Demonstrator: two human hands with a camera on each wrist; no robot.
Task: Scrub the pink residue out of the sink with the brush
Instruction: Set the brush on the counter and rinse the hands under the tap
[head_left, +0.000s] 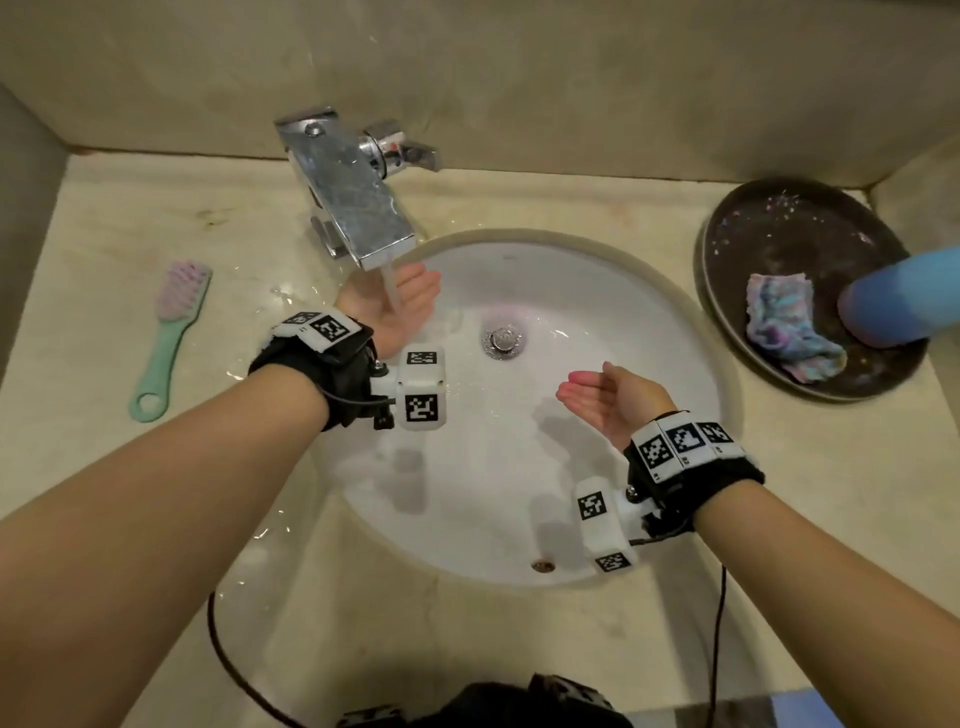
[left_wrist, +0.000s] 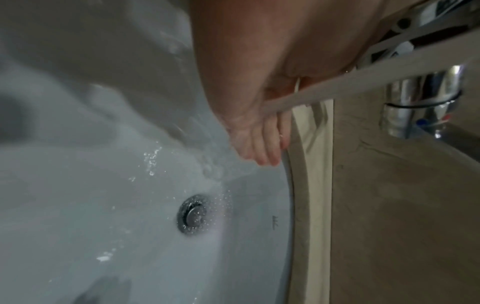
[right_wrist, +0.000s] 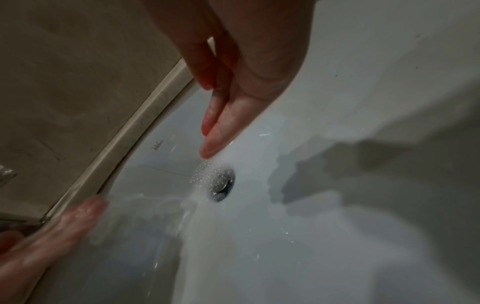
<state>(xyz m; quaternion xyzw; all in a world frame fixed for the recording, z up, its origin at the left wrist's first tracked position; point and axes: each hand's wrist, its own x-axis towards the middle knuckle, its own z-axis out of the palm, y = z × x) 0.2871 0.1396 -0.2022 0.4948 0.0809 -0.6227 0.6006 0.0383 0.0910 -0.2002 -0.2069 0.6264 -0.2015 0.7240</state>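
**Hands under running tap, brush set aside**

Green-handled brush (head_left: 169, 340) w/ pink bristles lies on the wet counter (head_left: 104, 218), left of the white sink (head_left: 597, 291), untouched. Left hand (head_left: 395, 306) is palm-up under the faucet (head_left: 345, 192) stream, fingers relaxed. Right hand (head_left: 613, 397) hovers over the basin near the drain (head_left: 501, 340), fingers straight, holding nothing. Dark plate (head_left: 727, 260) w/ cloth (head_left: 789, 327) sits right.

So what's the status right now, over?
Both hands open: left hand under tap water, right hand over sink. Brush untouched on counter. Nothing blocking.

Illegible small maker's mark on sink (right_wrist: 157, 145) wall
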